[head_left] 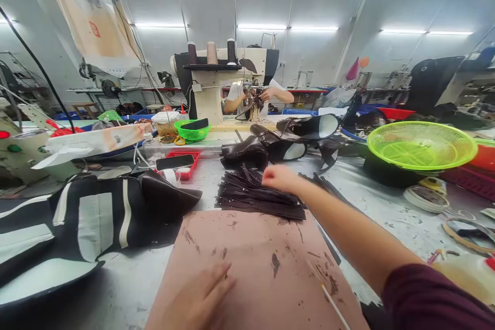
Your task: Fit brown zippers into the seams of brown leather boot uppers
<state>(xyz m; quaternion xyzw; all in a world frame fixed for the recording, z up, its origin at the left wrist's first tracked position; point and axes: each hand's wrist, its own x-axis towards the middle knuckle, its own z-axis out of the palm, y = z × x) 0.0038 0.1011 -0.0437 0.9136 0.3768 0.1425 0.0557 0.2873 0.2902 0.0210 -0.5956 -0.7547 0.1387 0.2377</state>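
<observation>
My right hand (281, 179) reaches forward over a pile of dark, narrow strips (255, 196) that look like zippers. Its fingers are curled closed at the top right of the pile, and whatever they may hold is hidden. Low over a pinkish, stained board (255, 247) is my left hand (203, 294), slightly blurred, its fingers stretched forward and apparently holding nothing. A thin white stick (328, 296), perhaps a brush or pen, lies on the board's right side. Just behind the strips rest several dark brown leather shoe uppers (245, 152).
More dark leather pieces with pale patches (95, 221) cover the left side. A red tray (189, 165) and a green bowl (192, 131) stand at back left. On the right are a yellow-green basket (421, 147) and tape rolls (425, 198). Another person's hands (266, 94) work at a sewing machine (211, 87).
</observation>
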